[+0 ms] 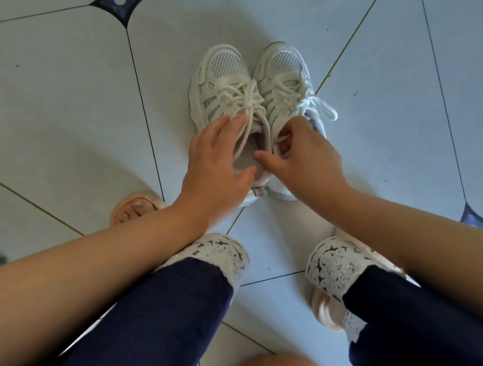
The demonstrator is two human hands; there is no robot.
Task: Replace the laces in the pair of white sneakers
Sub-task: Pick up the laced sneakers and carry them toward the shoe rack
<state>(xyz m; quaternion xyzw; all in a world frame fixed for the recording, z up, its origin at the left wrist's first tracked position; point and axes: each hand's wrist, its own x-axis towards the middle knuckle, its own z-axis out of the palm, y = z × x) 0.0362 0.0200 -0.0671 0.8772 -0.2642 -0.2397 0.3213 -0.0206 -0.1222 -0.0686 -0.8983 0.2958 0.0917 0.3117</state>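
Sneakers (224,66) of white mesh, ropy laces (238,98); left hand (216,161) flat-fingered, right hand (309,156) curled, grip unclear.

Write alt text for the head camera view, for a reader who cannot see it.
Two white sneakers stand side by side, both laced, on a pale tiled floor. The left hand rests with straight fingers on the laces of the left sneaker; the right hand curls its fingers at the collar of the right sneaker, its grip unclear.
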